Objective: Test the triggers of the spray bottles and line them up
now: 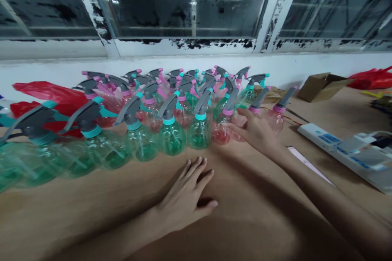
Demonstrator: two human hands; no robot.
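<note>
Standing in rows on the table [122, 195], the spray bottles [199, 136] all seem to have their gray heads [202, 101] fitted — that part looks done on every bottle clear enough to judge. Green bottles [172, 142] form a fairly even front line, while the 3 pink bottles [220, 133] at its right end look less neatly set, so that end seems the less finished. The right hand [257, 130], half open, is among these pink bottles — whether it grips any, I cannot tell. The left hand [190, 200] is spread, holding nothing, in front of the row.
</note>
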